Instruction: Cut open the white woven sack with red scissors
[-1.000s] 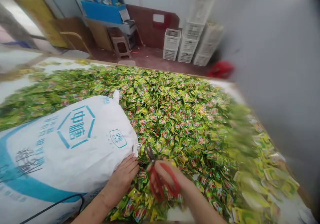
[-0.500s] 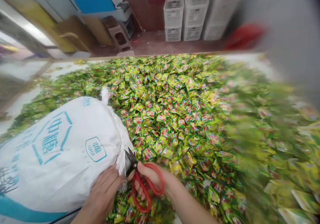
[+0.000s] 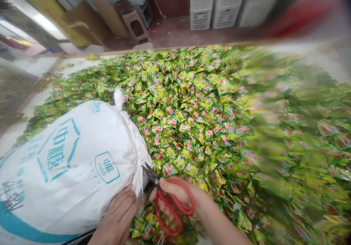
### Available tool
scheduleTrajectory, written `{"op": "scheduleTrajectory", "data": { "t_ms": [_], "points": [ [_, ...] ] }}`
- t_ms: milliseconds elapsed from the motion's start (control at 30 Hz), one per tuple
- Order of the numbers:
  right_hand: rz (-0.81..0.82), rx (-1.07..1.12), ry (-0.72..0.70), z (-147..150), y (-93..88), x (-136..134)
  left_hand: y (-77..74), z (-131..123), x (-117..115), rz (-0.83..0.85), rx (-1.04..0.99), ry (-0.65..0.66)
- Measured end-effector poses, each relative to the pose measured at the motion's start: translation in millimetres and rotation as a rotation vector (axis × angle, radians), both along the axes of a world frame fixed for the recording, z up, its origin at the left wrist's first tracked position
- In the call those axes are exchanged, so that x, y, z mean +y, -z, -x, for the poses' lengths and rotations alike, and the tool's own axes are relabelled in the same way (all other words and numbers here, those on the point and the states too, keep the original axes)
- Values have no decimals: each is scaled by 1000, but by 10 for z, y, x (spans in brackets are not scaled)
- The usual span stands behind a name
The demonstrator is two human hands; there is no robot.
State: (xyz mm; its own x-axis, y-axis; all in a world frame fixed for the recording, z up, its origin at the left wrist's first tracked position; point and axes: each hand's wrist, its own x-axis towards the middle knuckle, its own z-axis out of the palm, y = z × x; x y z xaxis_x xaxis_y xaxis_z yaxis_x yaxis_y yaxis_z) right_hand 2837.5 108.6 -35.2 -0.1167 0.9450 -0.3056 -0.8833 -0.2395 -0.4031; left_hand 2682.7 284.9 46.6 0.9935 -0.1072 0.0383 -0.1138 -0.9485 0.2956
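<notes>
Scissors [image 3: 170, 201]: red plastic loop handles, short dark metal blades, tips parted. They sit at the near edge of the table, blades right at the gathered end of the sack.
R hand [image 3: 182, 197]: my fingers are through the red loops, gripping the scissors; blades point up-left.
Sack [image 3: 68, 168]: woven white plastic, bulging and rounded, lying on its side at lower left on top of the sachets. End seam puckered into folds, w/ a small tab of fabric sticking up at its top corner.
Sack print: teal hexagon logo w/ Chinese characters, a smaller teal badge reading "COFCO" w/ characters, dark brush-style script lower left, broad teal band along the bottom.
L hand [image 3: 117, 217]: flat on the sack near the seam, fingers spread and pressing the fabric, not closed round anything.
Sachets [image 3: 192, 121]: glossy small square packets, green-yellow w/ red spots, heaped over most of the table; print too small to read. R side blurred.
Crates [image 3: 214, 4]: white lattice plastic, stacked on the floor beyond the table.
Stool [image 3: 135, 26]: brown plastic, near the crates.
</notes>
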Motion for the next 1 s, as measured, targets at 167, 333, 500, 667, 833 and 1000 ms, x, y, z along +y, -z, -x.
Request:
{"op": "scheduleTrajectory", "data": {
  "t_ms": [167,333,500,667,833,1000],
  "points": [
    [32,-59,-56,-164,-256,-46,-27,21,-49,64,55,-21],
    [158,-28,-43,-66,-440,-22,20,46,-56,145,50,-22],
    [154,-33,-84,-186,-398,58,114,92,-42,182,38,-29],
    [227,-59,-118,-120,-375,282,173,158,-50,189,43,-60],
    [327,-338,194,473,-267,366,118,183,-8,106,54,-65],
    [284,-212,205,670,-159,286,20,221,136,32,67,48]
  ]
}}
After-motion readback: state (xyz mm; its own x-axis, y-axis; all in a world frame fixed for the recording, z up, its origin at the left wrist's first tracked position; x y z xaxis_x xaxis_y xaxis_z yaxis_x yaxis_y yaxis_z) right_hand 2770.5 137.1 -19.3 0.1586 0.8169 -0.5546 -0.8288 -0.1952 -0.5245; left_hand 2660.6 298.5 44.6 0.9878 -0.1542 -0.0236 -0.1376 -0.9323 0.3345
